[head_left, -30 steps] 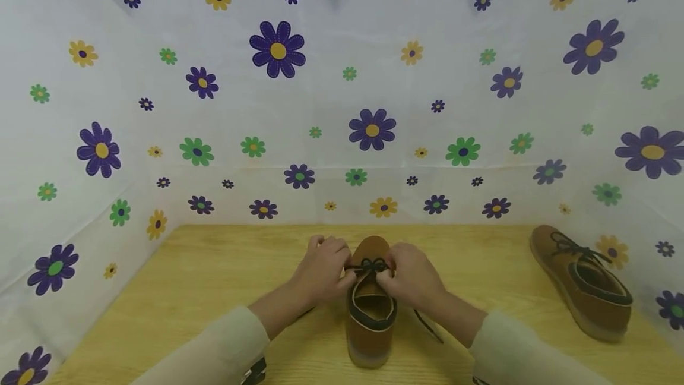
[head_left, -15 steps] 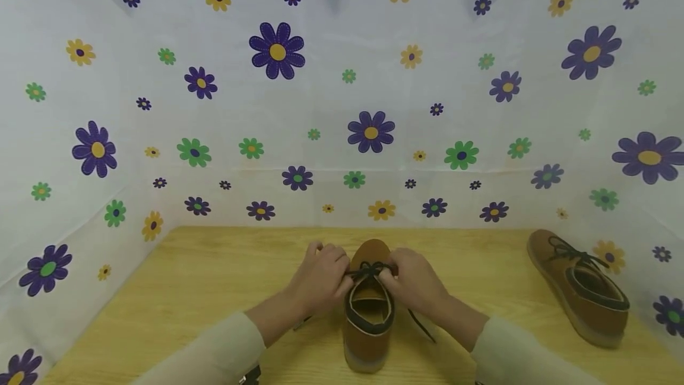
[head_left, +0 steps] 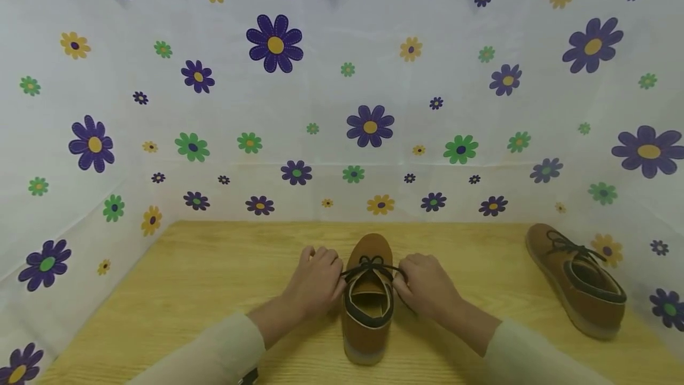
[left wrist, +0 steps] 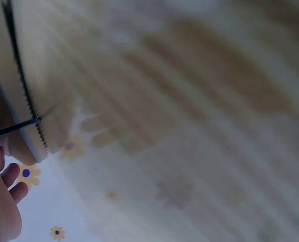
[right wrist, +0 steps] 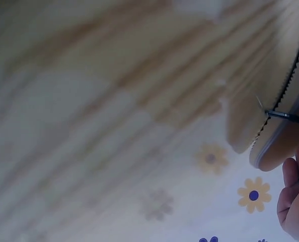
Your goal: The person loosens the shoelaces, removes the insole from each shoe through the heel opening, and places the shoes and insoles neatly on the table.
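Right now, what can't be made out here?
Left hand on the black laces, head view: most fingertips hidden behind its own back.
Right hand, head view: likewise.
Near shoe, both wrist views: cut off by the frame edge.
Toe interior of the other shoe, head view: hidden by its upper.
Both wrist views: much blurred.

A brown low-cut shoe (head_left: 367,299) stands upright on its sole on the bench (head_left: 214,290), its rounded toe toward 12 o'clock and its heel toward 6. A dark padded collar with pale edging rings the open mouth, and a tan interior shows inside. Its black lace (head_left: 370,265) forms a bow with two small loops on the toe side, and strands stretch outward: one toward about 9 o'clock, held by the left hand (head_left: 314,281), the other toward about 3, held by the right (head_left: 430,287).
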Motion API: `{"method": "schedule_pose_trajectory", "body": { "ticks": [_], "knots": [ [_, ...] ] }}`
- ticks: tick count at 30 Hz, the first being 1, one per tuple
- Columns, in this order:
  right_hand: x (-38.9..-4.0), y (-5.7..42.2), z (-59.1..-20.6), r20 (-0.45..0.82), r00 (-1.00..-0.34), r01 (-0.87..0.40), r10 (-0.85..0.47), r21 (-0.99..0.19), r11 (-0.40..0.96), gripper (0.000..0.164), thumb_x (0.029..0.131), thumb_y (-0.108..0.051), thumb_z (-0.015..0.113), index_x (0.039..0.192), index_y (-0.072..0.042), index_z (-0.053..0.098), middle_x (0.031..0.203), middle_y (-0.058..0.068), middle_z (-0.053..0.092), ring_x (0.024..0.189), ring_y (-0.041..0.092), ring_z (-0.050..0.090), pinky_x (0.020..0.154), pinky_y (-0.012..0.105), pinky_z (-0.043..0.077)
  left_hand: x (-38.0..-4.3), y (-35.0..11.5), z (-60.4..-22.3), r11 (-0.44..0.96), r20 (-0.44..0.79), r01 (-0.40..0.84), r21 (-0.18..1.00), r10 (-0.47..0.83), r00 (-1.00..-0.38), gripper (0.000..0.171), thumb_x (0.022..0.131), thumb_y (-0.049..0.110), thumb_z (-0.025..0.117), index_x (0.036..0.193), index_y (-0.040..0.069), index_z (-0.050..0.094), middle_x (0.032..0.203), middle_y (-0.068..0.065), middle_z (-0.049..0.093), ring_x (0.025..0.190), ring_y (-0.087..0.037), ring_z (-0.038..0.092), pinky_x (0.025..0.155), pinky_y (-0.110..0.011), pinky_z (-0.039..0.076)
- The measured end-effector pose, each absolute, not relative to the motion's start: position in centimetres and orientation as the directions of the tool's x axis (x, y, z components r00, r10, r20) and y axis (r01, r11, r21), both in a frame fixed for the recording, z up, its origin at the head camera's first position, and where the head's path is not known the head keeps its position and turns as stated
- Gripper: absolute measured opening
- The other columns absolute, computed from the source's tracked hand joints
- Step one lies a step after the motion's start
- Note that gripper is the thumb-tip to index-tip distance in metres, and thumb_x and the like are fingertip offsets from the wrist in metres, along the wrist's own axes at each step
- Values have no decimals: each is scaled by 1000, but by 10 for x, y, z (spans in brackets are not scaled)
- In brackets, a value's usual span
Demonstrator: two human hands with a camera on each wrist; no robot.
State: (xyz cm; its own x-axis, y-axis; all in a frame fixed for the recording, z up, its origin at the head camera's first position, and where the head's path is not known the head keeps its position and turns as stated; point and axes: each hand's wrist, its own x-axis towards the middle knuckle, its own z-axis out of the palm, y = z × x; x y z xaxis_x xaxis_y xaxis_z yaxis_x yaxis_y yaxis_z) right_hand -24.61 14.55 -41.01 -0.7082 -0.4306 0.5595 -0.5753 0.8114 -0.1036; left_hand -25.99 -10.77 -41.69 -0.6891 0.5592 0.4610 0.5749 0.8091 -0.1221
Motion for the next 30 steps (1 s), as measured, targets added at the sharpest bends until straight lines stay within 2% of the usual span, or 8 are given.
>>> {"method": "schedule_pose_trajectory", "body": {
  "ticks": [2,6,12,15,18,24,30],
  "knots": [
    [-246,147,-412,564,-699,-584,-440,-96,806,30,85,-11,60,62,-21,44,61,-11,41,58,5,34,61,25,35,-260,-110,-421,807,477,578,-120,557,-679,18,95,26,54,86,12,62,99,-3,63,94,-22,55,92,-47,38],
    [-248,149,-415,615,-634,-621,-469,-43,782,30,83,-10,60,61,-21,42,59,-12,37,56,4,30,59,22,30,-260,-114,-426,791,503,594,-143,575,-645,16,94,24,55,85,13,60,102,-3,61,97,-22,54,92,-46,38],
    [-251,152,-421,680,-499,-656,-536,108,747,26,76,-10,59,60,-19,41,59,-10,37,57,6,35,58,22,29,-258,-120,-430,759,499,573,-308,642,-583,18,91,28,59,88,10,63,98,-4,59,94,-23,54,90,-45,38],
    [-252,153,-423,699,-460,-660,-549,145,737,23,74,-10,57,60,-19,41,59,-10,37,56,7,36,57,21,26,-257,-121,-432,738,469,564,-369,672,-573,22,90,31,60,88,10,62,96,-4,57,92,-24,52,89,-45,38],
    [-252,156,-425,711,-442,-668,-547,146,730,22,73,-10,57,60,-18,42,58,-9,37,55,7,35,56,20,25,-258,-120,-433,728,441,568,-384,685,-580,23,92,33,59,88,10,60,95,-4,55,93,-25,50,90,-46,37],
    [-253,161,-428,702,-454,-672,-549,134,728,19,73,-10,56,62,-19,44,60,-10,38,58,7,36,58,21,28,-259,-121,-434,725,431,561,-399,688,-583,22,92,31,58,86,9,58,90,-5,53,90,-26,50,92,-47,36],
    [-254,161,-427,683,-437,-658,-586,201,726,19,74,-13,60,63,-19,46,61,-10,40,57,7,37,58,22,29,-259,-121,-434,724,441,549,-418,690,-574,22,91,31,59,85,10,58,88,-4,54,89,-26,50,94,-47,36]
  ]
}}
